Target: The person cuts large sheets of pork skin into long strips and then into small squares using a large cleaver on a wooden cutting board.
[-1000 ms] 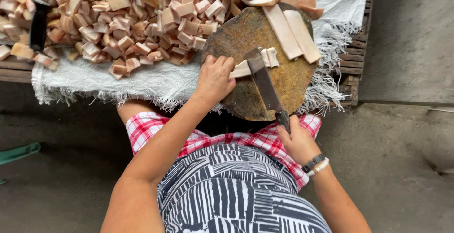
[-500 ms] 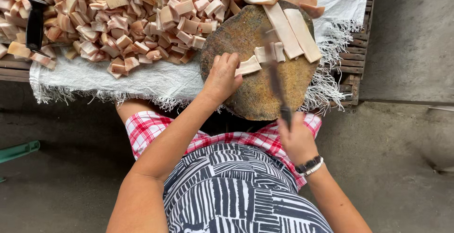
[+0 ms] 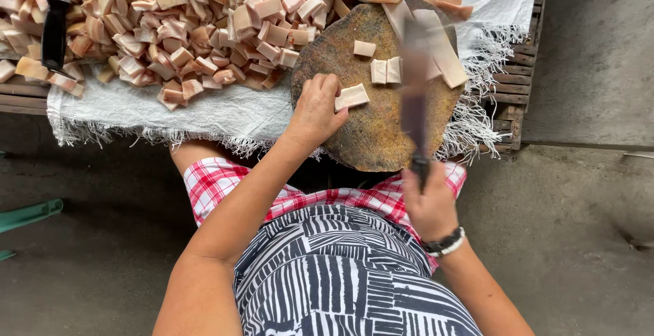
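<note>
A round, dark wooden chopping block (image 3: 371,138) sits at the near edge of a white cloth. My left hand (image 3: 315,108) rests on the block's left side, fingers closed on a pale cut piece (image 3: 352,96). Two more small pieces (image 3: 385,70) and another (image 3: 364,48) lie on the block's middle. My right hand (image 3: 429,203) grips the handle of a cleaver (image 3: 413,90), whose blurred blade stands over the block's right part. Long pale strips (image 3: 436,43) lie along the block's far right.
A large heap of cut pale-pink chunks (image 3: 177,22) covers the fringed white cloth (image 3: 204,111) to the left. A black-handled knife (image 3: 54,26) lies at far left. A wooden pallet (image 3: 518,70) lies under the cloth. Grey concrete floor surrounds; a green object (image 3: 27,215) lies at left.
The cleaver has swung up from the block's near edge to over its right part. My left hand has drawn one cut piece leftward; separate small pieces now lie on the block.
</note>
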